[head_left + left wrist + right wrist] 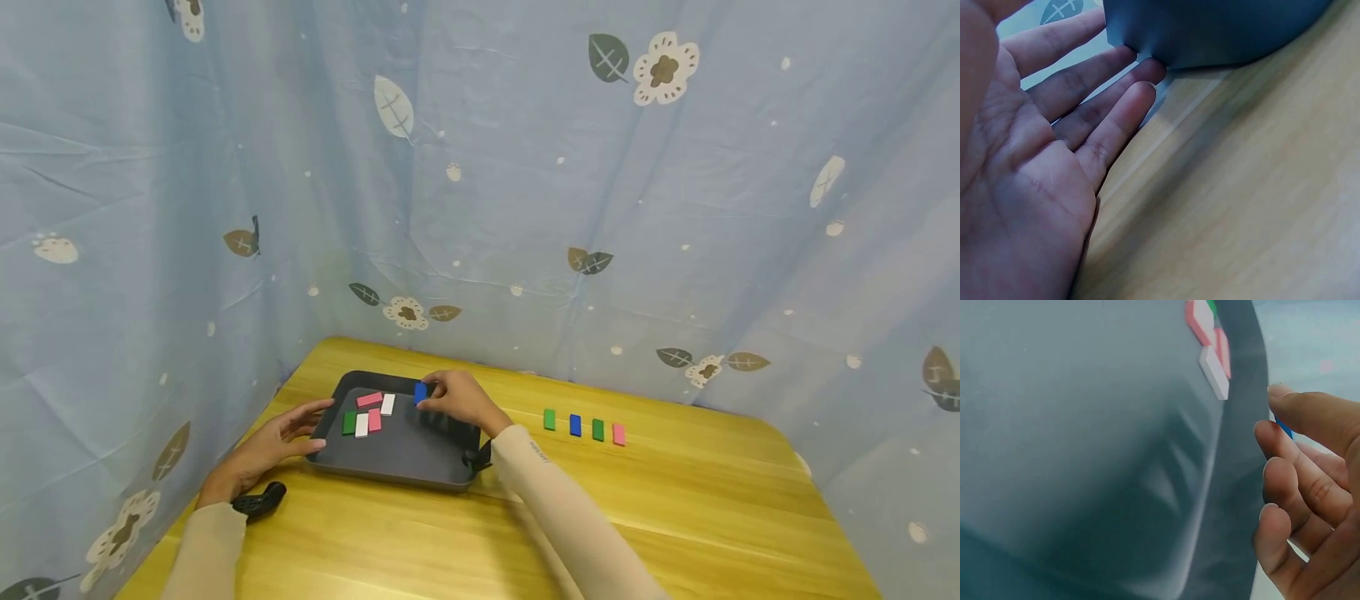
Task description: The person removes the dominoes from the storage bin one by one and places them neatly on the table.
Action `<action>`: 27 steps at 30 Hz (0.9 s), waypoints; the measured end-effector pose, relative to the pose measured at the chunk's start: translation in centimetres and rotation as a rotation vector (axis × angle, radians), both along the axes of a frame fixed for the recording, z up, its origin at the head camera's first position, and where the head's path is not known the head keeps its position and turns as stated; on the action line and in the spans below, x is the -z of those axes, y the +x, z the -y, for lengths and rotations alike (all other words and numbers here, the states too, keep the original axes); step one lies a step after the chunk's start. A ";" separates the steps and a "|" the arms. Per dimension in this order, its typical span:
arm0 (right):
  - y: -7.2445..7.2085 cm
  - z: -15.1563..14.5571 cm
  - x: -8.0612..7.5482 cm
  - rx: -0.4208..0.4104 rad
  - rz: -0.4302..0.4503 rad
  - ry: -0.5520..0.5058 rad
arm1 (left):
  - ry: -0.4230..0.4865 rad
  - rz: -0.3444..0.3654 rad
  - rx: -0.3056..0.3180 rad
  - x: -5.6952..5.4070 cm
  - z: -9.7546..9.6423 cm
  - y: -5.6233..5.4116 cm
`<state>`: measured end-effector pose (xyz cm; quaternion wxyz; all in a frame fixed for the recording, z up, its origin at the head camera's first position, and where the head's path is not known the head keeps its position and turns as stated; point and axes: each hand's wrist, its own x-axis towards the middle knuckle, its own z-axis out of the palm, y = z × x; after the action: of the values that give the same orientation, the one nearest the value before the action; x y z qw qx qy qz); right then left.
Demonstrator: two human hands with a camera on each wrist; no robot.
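Note:
My right hand (461, 398) pinches a blue domino-like block (420, 394) between thumb and fingers, over the far side of a dark grey tray (405, 481). In the right wrist view only a sliver of the blue block (1284, 428) shows between the fingertips. My left hand (273, 442) is at the tray's left end, fingers extended; in the left wrist view its fingertips (1147, 90) are right at the tray's wall (1210, 31). Inside the tray lie a green block (349, 423), two pink blocks (369, 400) and two white blocks (387, 405).
Right of the tray, a row on the wooden table (675, 500) holds a green block (550, 419), a blue block (575, 425), another green block (597, 430) and a pink block (618, 434). A patterned blue curtain (510, 208) hangs behind and to the left.

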<state>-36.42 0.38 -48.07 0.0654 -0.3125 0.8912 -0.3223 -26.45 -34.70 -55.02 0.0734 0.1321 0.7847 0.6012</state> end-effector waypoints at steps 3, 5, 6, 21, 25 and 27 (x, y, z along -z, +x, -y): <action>0.1 -0.7 -0.5 -0.014 -0.002 -0.013 | -0.006 -0.004 0.001 0.1 0.2 0.0; 0.2 -1.2 -0.7 -0.025 -0.009 -0.018 | -0.007 -0.004 0.000 0.2 0.3 0.0; 0.2 -1.5 -0.9 -0.028 -0.013 -0.020 | -0.005 -0.001 0.000 0.3 0.4 0.0; 1.2 -6.8 -1.9 -0.009 -0.061 -0.043 | -0.008 -0.012 0.020 0.2 0.4 -0.2; 1.5 -8.3 -1.9 0.018 -0.058 -0.055 | -0.018 -0.001 0.018 0.1 0.3 -0.2; 1.7 -9.1 -1.9 0.027 -0.046 -0.061 | -0.030 0.006 0.011 0.1 0.3 -0.2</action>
<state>-34.68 9.51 -46.12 0.0310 -0.3097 0.8864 -0.3427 -26.61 -34.95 -55.16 0.0809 0.1335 0.7928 0.5892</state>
